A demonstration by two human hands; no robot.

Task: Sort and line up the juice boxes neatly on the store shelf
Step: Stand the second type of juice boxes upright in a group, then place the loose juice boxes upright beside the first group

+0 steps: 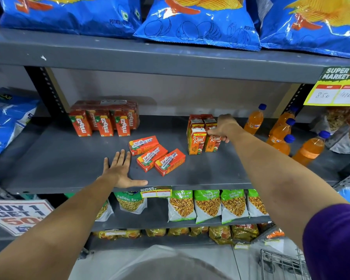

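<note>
On the grey shelf, three orange-red juice boxes lie flat on their sides in the middle, straws facing up. At the back left stands a group of upright Maaza boxes, some shrink-wrapped. To the right stands a cluster of upright Real juice boxes. My right hand grips the front right Real box from above. My left hand rests flat and open on the shelf, just left of the lying boxes, touching none.
Orange soda bottles stand right of the Real boxes. Blue chip bags fill the shelf above. Snack pouches hang below. A yellow price tag hangs top right. A wire basket sits at bottom right.
</note>
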